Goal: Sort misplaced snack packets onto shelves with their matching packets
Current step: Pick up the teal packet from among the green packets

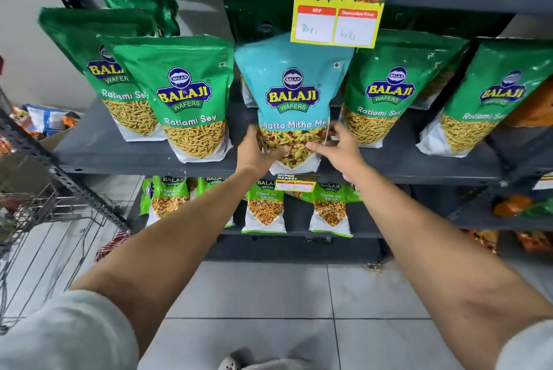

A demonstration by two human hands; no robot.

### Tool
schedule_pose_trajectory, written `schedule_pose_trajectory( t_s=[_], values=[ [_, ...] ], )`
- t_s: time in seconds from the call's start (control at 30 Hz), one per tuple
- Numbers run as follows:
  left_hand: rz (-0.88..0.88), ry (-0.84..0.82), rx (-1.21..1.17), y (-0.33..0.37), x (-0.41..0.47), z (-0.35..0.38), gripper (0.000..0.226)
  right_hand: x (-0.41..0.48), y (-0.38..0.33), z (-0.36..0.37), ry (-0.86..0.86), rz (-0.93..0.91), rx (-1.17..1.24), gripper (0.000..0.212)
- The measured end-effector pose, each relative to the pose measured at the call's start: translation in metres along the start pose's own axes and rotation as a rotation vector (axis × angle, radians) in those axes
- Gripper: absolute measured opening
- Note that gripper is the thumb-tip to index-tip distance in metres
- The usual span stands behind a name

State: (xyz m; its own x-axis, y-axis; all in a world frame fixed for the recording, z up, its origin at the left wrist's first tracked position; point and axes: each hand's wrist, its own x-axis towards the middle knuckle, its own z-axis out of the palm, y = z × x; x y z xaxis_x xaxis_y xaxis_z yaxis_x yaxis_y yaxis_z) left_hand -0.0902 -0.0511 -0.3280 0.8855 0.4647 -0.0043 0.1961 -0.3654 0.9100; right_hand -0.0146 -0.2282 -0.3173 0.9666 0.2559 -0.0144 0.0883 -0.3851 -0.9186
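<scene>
A light blue Khatta Mitha Mix packet (294,82) stands upright at the front middle of the dark grey shelf (95,145), among green Ratlami Sev packets (191,91). My left hand (257,149) grips its lower left corner. My right hand (335,145) holds its lower right edge, thumb across the clear window. More green Ratlami Sev packets stand to the right (386,88) and at the far right (493,97).
A yellow price card (338,10) hangs from the shelf above, just over the blue packet. Smaller green Chana Jor Garam packets (264,208) fill the shelf below. A wire trolley (39,220) stands at the left, with tiled floor (269,309) underfoot.
</scene>
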Motion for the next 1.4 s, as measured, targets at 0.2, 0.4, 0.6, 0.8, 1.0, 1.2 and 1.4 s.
schedule_pose_trajectory(
  t_s=[0.2,0.4,0.6,0.8,1.0,1.2,1.4],
  values=[
    [0.149,-0.012,-0.057,-0.001,-0.065,-0.025,0.054,-0.064,0.006,-0.009,-0.033,-0.063,0.077,0.063],
    [0.399,0.039,-0.153,0.014,-0.114,-0.068,0.073,-0.108,-0.025,-0.015,-0.114,-0.204,0.177,0.049],
    [0.655,0.188,-0.174,0.077,-0.127,-0.113,0.068,-0.127,-0.091,-0.034,-0.076,-0.428,0.305,0.045],
    [0.817,0.360,-0.198,0.171,-0.105,-0.149,0.057,-0.114,-0.179,-0.062,0.057,-0.600,0.432,0.031],
    [0.786,0.420,-0.199,0.256,-0.043,-0.164,0.059,-0.061,-0.260,-0.096,0.192,-0.653,0.414,0.021],
    [0.727,0.409,-0.090,0.304,0.037,-0.152,0.063,0.019,-0.299,-0.114,0.268,-0.640,0.326,0.028],
    [0.661,0.292,-0.144,0.307,0.101,-0.133,0.062,0.077,-0.292,-0.110,0.307,-0.599,0.293,0.029]
  ],
)
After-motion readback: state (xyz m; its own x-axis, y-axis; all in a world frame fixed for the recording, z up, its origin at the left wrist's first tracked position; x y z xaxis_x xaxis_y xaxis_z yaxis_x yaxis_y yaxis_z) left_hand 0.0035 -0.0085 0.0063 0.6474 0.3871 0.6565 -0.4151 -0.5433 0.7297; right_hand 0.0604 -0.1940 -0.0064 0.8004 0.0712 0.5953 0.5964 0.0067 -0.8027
